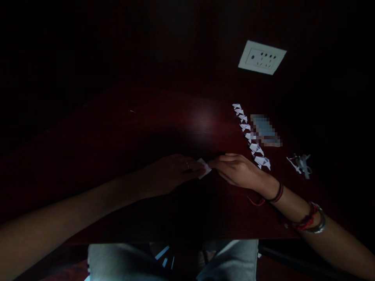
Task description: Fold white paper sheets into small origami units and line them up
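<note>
A small piece of folded white paper [204, 168] lies between my hands on the dark red table. My left hand [180, 171], with a ring on one finger, has its fingertips pressed together on the paper's left part and covers some of it. From the other side, my right hand [237, 168] pinches the paper's right corner with its fingertips. Just beyond my right wrist runs a row of several small folded paper figures [256, 148], the nearest ones larger than the far ones.
A blurred flat object, perhaps a phone [266, 130], lies right of the row. Nearer on the right is a small heap of thin white strips [303, 164]. A white socket plate [262, 57] is on the dark surface behind. The table's front edge runs above my knees.
</note>
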{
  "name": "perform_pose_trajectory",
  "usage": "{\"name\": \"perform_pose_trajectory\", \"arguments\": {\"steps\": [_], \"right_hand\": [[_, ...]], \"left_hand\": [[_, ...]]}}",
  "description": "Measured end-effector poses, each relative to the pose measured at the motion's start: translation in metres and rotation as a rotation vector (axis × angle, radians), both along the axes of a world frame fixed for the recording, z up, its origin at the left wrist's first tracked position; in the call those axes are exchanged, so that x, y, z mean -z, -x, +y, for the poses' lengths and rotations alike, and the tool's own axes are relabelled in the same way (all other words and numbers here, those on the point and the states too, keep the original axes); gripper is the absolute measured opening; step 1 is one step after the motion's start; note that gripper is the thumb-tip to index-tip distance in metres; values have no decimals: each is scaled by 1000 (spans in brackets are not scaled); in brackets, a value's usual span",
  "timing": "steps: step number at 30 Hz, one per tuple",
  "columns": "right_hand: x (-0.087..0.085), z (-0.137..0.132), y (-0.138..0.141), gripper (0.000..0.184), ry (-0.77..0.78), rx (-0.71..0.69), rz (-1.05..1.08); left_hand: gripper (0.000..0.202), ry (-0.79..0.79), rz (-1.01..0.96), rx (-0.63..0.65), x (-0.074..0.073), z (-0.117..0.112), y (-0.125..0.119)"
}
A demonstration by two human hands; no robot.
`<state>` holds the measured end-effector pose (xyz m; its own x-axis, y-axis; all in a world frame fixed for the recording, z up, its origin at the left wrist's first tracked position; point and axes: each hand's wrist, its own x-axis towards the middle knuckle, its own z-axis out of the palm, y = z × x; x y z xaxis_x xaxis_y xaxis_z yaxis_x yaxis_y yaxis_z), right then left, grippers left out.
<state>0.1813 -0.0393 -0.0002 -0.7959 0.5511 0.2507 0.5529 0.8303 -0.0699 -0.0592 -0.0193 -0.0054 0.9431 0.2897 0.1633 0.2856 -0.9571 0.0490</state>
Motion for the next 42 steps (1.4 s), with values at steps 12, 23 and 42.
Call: {"name": "perform_pose_trajectory", "arguments": {"steps": [12,23,42], "right_hand": [[-7,2,11,37,124,-1,52],[-4,0,-5,37,26,52,135],[4,-5,29,43,378,382,554]], "left_hand": [[41,1,-22,-21,1,1,0],[43,30,-69,-8,4,2,-1],[41,-5,42,-53,-3,0,-6]]}}
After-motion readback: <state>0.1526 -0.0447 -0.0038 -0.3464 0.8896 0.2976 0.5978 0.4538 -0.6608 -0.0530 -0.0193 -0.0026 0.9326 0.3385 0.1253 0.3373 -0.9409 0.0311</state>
